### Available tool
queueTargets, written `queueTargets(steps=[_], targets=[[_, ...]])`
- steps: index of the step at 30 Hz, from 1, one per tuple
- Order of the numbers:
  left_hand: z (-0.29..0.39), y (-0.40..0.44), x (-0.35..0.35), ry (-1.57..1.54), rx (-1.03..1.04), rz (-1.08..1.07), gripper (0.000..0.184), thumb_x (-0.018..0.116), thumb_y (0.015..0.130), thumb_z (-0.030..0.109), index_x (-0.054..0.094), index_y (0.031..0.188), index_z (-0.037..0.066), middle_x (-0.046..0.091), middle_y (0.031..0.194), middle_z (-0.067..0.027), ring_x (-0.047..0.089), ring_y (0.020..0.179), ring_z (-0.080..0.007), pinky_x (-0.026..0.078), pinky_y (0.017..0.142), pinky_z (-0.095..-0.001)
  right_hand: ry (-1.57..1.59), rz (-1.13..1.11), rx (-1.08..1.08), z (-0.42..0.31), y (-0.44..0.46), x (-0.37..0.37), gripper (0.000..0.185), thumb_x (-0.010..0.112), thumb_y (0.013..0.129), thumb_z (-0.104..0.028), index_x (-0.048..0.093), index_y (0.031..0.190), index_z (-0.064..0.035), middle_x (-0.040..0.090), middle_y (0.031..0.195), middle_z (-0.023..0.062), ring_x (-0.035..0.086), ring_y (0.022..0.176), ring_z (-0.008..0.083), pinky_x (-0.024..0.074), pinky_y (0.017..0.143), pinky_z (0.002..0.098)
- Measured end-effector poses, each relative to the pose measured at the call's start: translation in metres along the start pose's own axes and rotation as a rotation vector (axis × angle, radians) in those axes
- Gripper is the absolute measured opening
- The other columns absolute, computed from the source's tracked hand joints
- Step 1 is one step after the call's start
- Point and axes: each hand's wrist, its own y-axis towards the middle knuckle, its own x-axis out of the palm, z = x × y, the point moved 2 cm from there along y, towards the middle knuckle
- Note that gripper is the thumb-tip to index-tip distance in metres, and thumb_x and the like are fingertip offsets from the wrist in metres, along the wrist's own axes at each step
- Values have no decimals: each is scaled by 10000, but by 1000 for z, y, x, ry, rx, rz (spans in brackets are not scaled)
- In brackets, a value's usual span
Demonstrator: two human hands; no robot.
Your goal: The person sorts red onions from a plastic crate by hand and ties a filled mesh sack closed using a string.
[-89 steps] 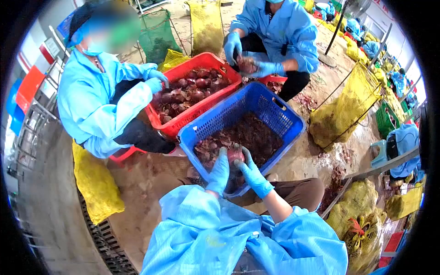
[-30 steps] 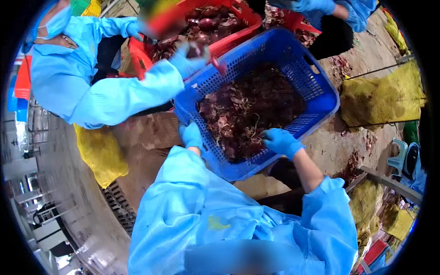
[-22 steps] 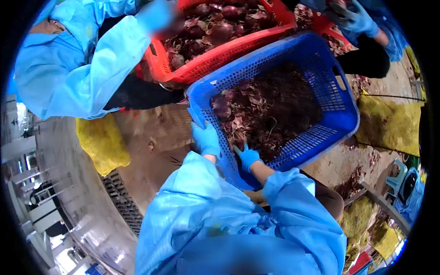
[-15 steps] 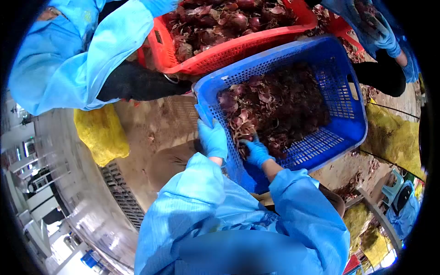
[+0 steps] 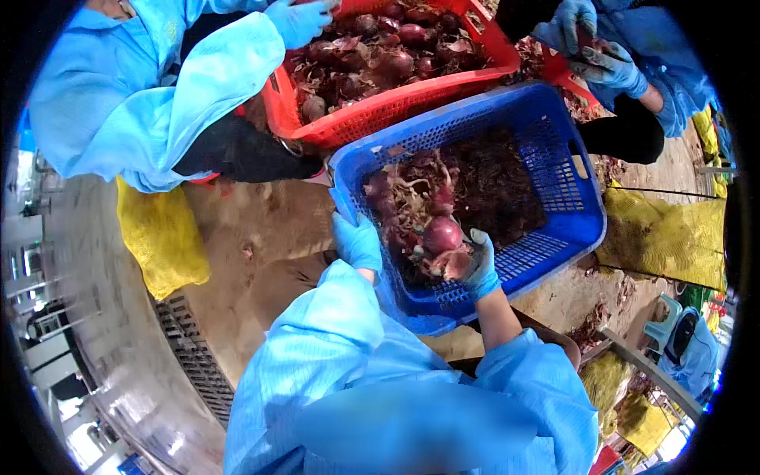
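A blue plastic crate (image 5: 587, 207) stands tilted in front of me, holding red onions and loose dry skins. My left hand (image 5: 358, 242), in a blue glove, is closed on the crate's left rim. Inside the near part of the crate, my right hand (image 5: 481, 273), gloved too, has its thumb raised and fingers curled around papery onion skins (image 5: 454, 264). A round, shiny red onion (image 5: 442, 235) lies just left of that thumb. Stringy roots and skins (image 5: 417, 186) heap up behind it. Darker skins (image 5: 499, 190) cover the crate's far bottom.
A red crate (image 5: 396, 93) full of onions touches the blue crate's far side. One co-worker's gloved hand (image 5: 301, 21) is above it; another co-worker's hands (image 5: 603, 63) hold an onion at the right. Yellow mesh sacks (image 5: 162, 237) stand left and right. A floor grate (image 5: 190, 348) runs at left.
My right hand has turned and come up from among the skins, with onions and skins shifted toward it. The left hand stays on the rim. The right co-worker's hands have come into fuller view.
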Motion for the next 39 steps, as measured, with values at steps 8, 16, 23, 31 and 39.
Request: queueTargets(steps=[8,16,23,31,39], targets=[[5,-2,-1,10,30,7,358,547,795,148,489,1096,-38,580,1030,-243,566,950,-389,429,820,-425,-950,78,-250,25,-23,64,851,687,638,-174,261,1372,-119,442,1264,154,599,897,317,501,788,422],[-14,8,8,21,43,44,339,522,779,122,499,1065,-59,574,1021,-268,556,952,-408,422,826,-434,-1039,33,-639,26,-28,65,712,718,676,-109,330,1274,-94,402,1267,92,556,946,217,474,810,329],[-1,2,5,-21,118,94,292,528,775,98,524,1023,-56,599,967,-258,578,909,-398,431,806,-435,-1249,187,-1077,16,-42,57,646,739,648,-127,416,1205,-69,502,1159,83,509,1050,208,434,903,342],[-16,16,9,28,261,136,244,543,773,137,595,923,-48,631,859,-235,608,803,-367,446,717,-438,-1106,469,-1267,-13,-101,69,754,755,631,-135,340,1256,-57,471,1181,113,483,1086,217,410,920,345],[-6,16,13,103,247,83,254,544,777,135,577,949,-49,625,890,-236,603,824,-363,444,734,-429,-755,692,-1744,-122,-245,62,643,641,738,-45,332,1302,-48,502,1111,66,516,982,177,460,826,302]])
